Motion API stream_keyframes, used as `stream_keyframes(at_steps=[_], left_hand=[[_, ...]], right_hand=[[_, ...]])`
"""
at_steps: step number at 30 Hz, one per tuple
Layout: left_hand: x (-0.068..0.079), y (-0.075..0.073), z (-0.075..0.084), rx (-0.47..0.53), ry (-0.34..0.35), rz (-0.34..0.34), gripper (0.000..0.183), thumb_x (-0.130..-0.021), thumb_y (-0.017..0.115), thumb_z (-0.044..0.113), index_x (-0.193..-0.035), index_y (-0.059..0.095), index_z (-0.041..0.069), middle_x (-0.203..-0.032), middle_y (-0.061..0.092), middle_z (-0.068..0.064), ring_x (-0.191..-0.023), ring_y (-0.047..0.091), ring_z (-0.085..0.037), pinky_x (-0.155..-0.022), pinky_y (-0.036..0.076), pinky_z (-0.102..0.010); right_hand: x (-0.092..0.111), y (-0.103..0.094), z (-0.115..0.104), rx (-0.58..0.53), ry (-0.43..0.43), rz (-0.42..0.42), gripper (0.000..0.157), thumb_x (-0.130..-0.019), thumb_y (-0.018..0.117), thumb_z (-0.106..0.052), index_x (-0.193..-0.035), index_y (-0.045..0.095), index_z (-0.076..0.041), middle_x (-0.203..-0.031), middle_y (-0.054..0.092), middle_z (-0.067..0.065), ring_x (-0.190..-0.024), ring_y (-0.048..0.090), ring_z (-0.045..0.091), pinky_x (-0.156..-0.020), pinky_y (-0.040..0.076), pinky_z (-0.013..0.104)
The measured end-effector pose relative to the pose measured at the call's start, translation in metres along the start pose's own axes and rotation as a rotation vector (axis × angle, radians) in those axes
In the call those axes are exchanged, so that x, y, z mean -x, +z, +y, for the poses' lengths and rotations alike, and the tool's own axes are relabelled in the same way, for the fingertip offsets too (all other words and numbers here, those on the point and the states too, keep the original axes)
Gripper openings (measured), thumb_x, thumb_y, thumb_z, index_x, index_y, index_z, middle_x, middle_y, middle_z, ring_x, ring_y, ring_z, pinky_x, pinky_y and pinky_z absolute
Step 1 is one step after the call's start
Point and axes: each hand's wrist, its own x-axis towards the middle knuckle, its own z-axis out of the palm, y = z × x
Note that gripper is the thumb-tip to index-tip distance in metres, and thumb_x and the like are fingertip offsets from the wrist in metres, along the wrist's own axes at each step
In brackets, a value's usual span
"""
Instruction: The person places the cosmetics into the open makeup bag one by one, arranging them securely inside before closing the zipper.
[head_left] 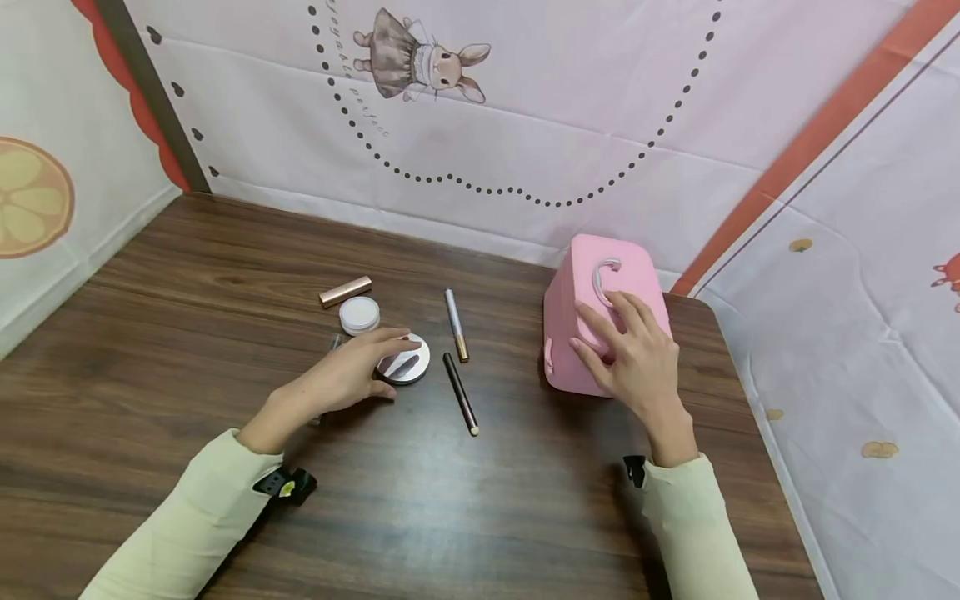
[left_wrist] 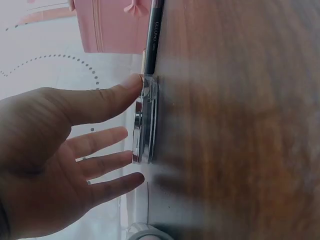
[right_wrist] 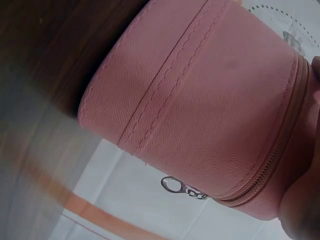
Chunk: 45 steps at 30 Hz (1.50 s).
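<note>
My left hand point(head_left: 337, 379) reaches over a round mirrored compact point(head_left: 412, 363). In the left wrist view its thumb tip is right at the edge of the compact point(left_wrist: 145, 120), and the other fingers stretch out loosely along the far side. The compact lies flat on the wooden table. At the right, a pink zippered case point(head_left: 561, 333) stands upright with a silver handle point(head_left: 602, 279) on top. My right hand point(head_left: 641, 358) rests on the case's top with spread fingers, close below the handle. The right wrist view shows the case's stitched side and its zip point(right_wrist: 280, 150).
Between the hands lie a silver pen point(head_left: 455, 321) with a gold end and a dark slim stick point(head_left: 460, 393) with a pale tip. Behind the left hand are a round white-topped jar point(head_left: 360, 314) and a rose-gold tube point(head_left: 345, 292). Printed cloth walls point(head_left: 525, 125) border the table.
</note>
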Motion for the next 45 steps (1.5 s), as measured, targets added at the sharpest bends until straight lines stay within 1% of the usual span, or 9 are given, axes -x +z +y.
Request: stream_keyframes(at_steps=[8,15,17,19,23,27,33,42,45], left_hand=[[0.001,0.002,0.000,-0.014,-0.005,0.015,0.069,-0.070,0.085,0.014,-0.132,0.056,0.003,-0.137,0.046,-0.026,-0.124,0.043,-0.043,-0.099,0.037,-0.053],[0.000,0.002,0.003,-0.087,-0.091,0.026,0.067,-0.072,0.084,0.018,-0.132,0.056,0.006,-0.137,0.048,-0.022,-0.124,0.046,-0.040,-0.092,0.041,-0.057],[-0.001,0.003,0.001,-0.096,-0.083,0.034,0.068,-0.071,0.085,0.018,-0.132,0.056,0.006,-0.136,0.048,-0.022,-0.123,0.046,-0.041,-0.091,0.042,-0.057],[-0.002,0.004,-0.002,-0.087,-0.063,0.044,0.070,-0.070,0.086,0.017,-0.132,0.055,0.005,-0.135,0.049,-0.023,-0.122,0.046,-0.042,-0.093,0.041,-0.056],[-0.006,0.009,-0.010,0.016,-0.058,0.074,0.078,-0.067,0.087,0.017,-0.135,0.051,0.003,-0.133,0.050,-0.021,-0.122,0.044,-0.041,-0.098,0.036,-0.054],[-0.008,0.016,-0.017,0.100,-0.110,0.074,0.089,-0.064,0.089,0.023,-0.138,0.046,0.000,-0.135,0.048,-0.020,-0.122,0.039,-0.040,-0.098,0.032,-0.055],[-0.009,0.024,-0.017,0.120,-0.163,0.092,0.093,-0.065,0.089,0.028,-0.138,0.042,-0.003,-0.136,0.045,-0.022,-0.122,0.036,-0.041,-0.095,0.030,-0.059],[-0.005,0.025,-0.014,0.138,-0.170,0.109,0.088,-0.070,0.086,0.025,-0.140,0.040,-0.003,-0.136,0.044,-0.022,-0.125,0.033,-0.041,-0.095,0.028,-0.060],[-0.004,0.025,-0.014,0.134,-0.168,0.104,0.087,-0.071,0.085,0.025,-0.140,0.041,-0.003,-0.136,0.044,-0.022,-0.124,0.034,-0.040,-0.095,0.029,-0.058]], right_hand=[[-0.003,-0.003,-0.025,-0.028,-0.013,-0.001,0.041,-0.085,0.061,-0.045,-0.116,0.070,-0.020,-0.117,0.061,0.018,-0.110,0.055,0.036,-0.061,0.050,0.057],[-0.006,-0.004,-0.052,-0.051,-0.016,0.011,0.039,-0.084,0.064,-0.043,-0.114,0.070,-0.019,-0.115,0.061,0.020,-0.109,0.055,0.037,-0.066,0.051,0.056],[-0.008,-0.004,-0.060,-0.059,-0.015,0.016,0.039,-0.083,0.064,-0.043,-0.113,0.071,-0.019,-0.115,0.061,0.020,-0.109,0.055,0.037,-0.067,0.051,0.056],[-0.009,-0.004,-0.066,-0.065,-0.013,0.017,0.039,-0.083,0.064,-0.043,-0.114,0.071,-0.019,-0.115,0.061,0.020,-0.110,0.055,0.037,-0.067,0.051,0.056],[-0.010,-0.004,-0.077,-0.069,-0.010,0.005,0.039,-0.084,0.063,-0.043,-0.114,0.070,-0.019,-0.116,0.061,0.020,-0.110,0.055,0.037,-0.068,0.051,0.056],[-0.010,-0.004,-0.081,-0.073,-0.007,0.015,0.039,-0.084,0.063,-0.042,-0.115,0.070,-0.019,-0.115,0.061,0.020,-0.109,0.055,0.037,-0.065,0.052,0.056],[-0.010,-0.006,-0.080,-0.102,0.031,0.049,0.038,-0.084,0.065,-0.041,-0.115,0.070,-0.019,-0.116,0.062,0.017,-0.110,0.056,0.033,-0.062,0.052,0.054],[-0.012,-0.012,-0.078,-0.140,0.104,0.111,0.039,-0.085,0.064,-0.040,-0.115,0.070,-0.017,-0.118,0.062,0.016,-0.110,0.058,0.032,-0.066,0.051,0.056],[-0.011,-0.013,-0.078,-0.156,0.134,0.156,0.040,-0.085,0.063,-0.040,-0.115,0.070,-0.014,-0.118,0.063,0.015,-0.108,0.059,0.032,-0.065,0.051,0.056]])
